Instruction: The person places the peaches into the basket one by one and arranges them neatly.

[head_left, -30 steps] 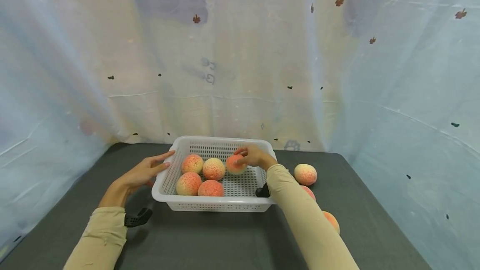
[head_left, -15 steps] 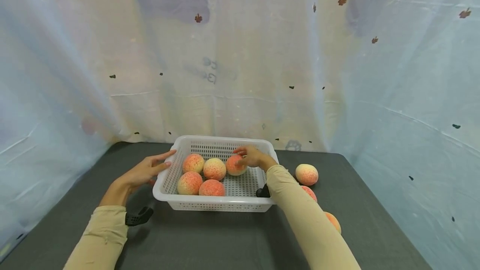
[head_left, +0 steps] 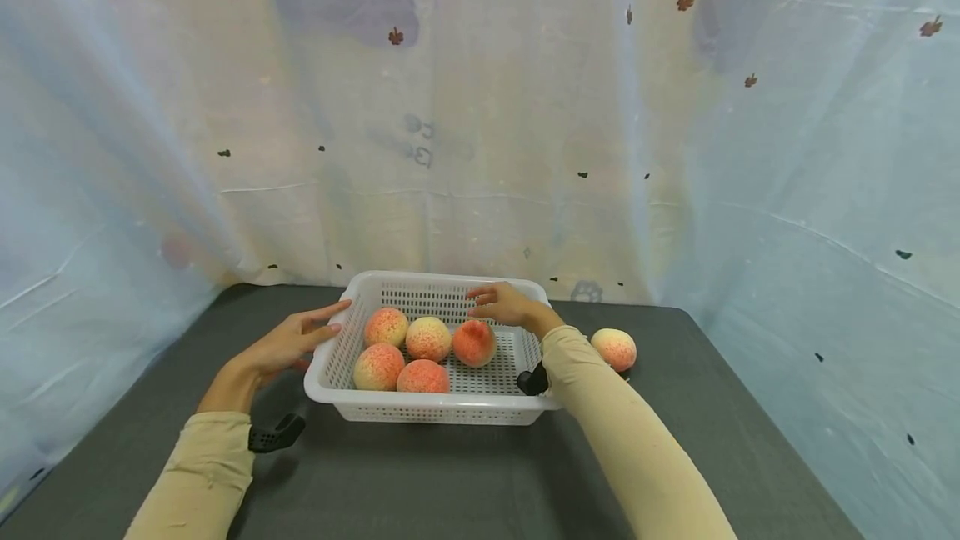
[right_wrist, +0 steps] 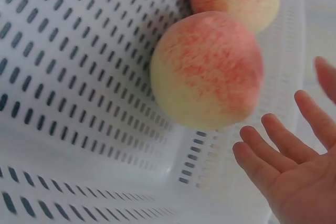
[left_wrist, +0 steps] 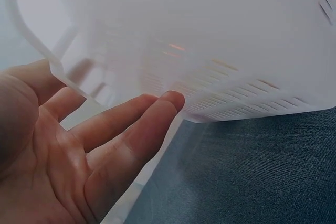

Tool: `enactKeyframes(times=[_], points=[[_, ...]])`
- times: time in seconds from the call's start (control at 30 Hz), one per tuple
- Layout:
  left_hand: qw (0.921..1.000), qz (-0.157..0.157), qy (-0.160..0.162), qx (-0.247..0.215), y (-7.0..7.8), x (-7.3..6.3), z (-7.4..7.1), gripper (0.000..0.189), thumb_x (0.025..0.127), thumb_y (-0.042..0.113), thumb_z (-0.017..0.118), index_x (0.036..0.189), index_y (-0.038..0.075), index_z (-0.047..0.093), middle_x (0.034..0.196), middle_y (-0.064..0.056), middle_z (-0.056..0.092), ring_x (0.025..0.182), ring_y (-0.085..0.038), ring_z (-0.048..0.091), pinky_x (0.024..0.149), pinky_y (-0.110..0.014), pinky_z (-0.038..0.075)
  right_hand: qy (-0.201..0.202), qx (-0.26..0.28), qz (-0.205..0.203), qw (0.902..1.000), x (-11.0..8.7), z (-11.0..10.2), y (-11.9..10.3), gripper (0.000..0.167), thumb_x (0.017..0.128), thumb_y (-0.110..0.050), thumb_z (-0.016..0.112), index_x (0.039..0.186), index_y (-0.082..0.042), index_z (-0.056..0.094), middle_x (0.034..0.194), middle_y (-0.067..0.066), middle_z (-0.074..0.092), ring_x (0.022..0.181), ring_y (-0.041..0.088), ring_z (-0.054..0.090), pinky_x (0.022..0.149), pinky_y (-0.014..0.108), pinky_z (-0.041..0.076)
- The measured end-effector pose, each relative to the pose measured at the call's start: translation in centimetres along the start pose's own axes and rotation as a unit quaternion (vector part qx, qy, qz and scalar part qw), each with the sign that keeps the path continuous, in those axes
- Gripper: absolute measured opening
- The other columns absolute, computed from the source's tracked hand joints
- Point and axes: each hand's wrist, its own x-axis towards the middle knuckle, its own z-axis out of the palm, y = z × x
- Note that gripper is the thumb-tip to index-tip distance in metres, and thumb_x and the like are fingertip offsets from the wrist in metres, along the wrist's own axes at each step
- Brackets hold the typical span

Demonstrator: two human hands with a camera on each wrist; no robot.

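**Right hand [head_left: 506, 305] hangs loose over a peach [head_left: 474, 343] in a white basket [head_left: 450, 397]**

A person in pale sleeves works at a dark counter [head_left: 420, 482], both arms reaching out toward the perforated plastic basket. The right hand, its fingers stretched out and grasping nothing, hovers inside the basket's right half, just to the far side of the peach and apart from it. That peach, its reddish side up, sits on the basket floor at the right end of the far row. Just to its left is a speckled middle peach [head_left: 428, 338], followed by a far-left peach [head_left: 386, 327].

Two more fill the near-left part of the basket: a cream-and-pink peach [head_left: 379, 367] and, to its right, a redder peach [head_left: 423, 376], whose lower edge is hidden by the near rim. On the left, the left hand [head_left: 288, 342] touches the basket's left end, fingers extended against the rim and outer wall without clenching. Outside, a lone peach [head_left: 614, 349] rests on the counter to the right of the basket, beyond the right sleeve [head_left: 637, 448]. Black wrist devices show at the left wrist [head_left: 277, 434] and the right [head_left: 533, 380]. Behind the scene hangs a pale curtain [head_left: 495, 123] dotted with small reddish-brown leaf shapes and dark specks.
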Motion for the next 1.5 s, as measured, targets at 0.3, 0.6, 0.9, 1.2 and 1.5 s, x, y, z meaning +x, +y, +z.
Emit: enactKeyframes(times=[0.3, 0.6, 0.9, 1.2, 1.5], points=[[1.0000, 0.002, -0.001, -0.001, -0.1, 0.1, -0.1, 0.072, 0.105, 0.042, 0.053, 0.164, 0.028, 0.015, 0.162, -0.029, 0.029, 0.122, -0.034, 0.064, 0.082, -0.051, 0.061, 0.001, 0.012, 0.009, 0.9999, -0.7, -1.8, -1.6, 0.052, 0.103, -0.030, 0.058, 0.150, -0.009, 0.049, 0.154, 0.019, 0.050, 0.141, 0.037, 0.050, 0.113, 0.051, 0.044], [1.0000, 0.004, -0.004, -0.005, -0.1, 0.2, 0.0, 0.072, 0.105, 0.044, 0.053, 0.164, 0.028, 0.015, 0.161, -0.030, 0.030, 0.123, -0.034, 0.063, 0.083, -0.051, 0.061, -0.014, 0.018, -0.026, 0.9994, -2.2, -4.0, -3.1, 0.050, 0.104, -0.024, 0.056, 0.150, -0.006, 0.047, 0.156, 0.023, 0.045, 0.143, 0.039, 0.046, 0.116, 0.056, 0.039], [0.9997, 0.006, -0.009, -0.020, -0.2, 0.3, 0.0, 0.070, 0.105, 0.042, 0.052, 0.164, 0.028, 0.015, 0.164, -0.030, 0.023, 0.130, -0.039, 0.058, 0.085, -0.050, 0.061, -0.011, -0.021, -0.064, 0.9977, -4.0, -5.9, -4.5, 0.049, 0.105, -0.023, 0.055, 0.149, -0.005, 0.048, 0.153, 0.024, 0.048, 0.143, 0.039, 0.045, 0.114, 0.054, 0.042], [0.9998, -0.005, -0.006, -0.018, -0.7, 0.0, -0.1, 0.070, 0.105, 0.044, 0.052, 0.164, 0.029, 0.016, 0.164, -0.028, 0.025, 0.122, -0.031, 0.064, 0.082, -0.050, 0.061, 0.006, -0.013, -0.077, 0.9969, -5.5, -7.1, -4.3, 0.047, 0.105, -0.016, 0.053, 0.149, 0.000, 0.046, 0.153, 0.028, 0.046, 0.143, 0.043, 0.045, 0.113, 0.056, 0.042], [0.9998, 0.002, -0.010, -0.017, -0.1, -0.1, -0.1, 0.071, 0.106, 0.042, 0.051, 0.164, 0.027, 0.014, 0.162, -0.030, 0.027, 0.123, -0.033, 0.064, 0.083, -0.050, 0.061, 0.027, -0.001, -0.069, 0.9973, -7.5, -8.0, -2.4, 0.050, 0.105, -0.019, 0.053, 0.150, 0.000, 0.043, 0.155, 0.027, 0.044, 0.143, 0.045, 0.044, 0.114, 0.059, 0.040]])
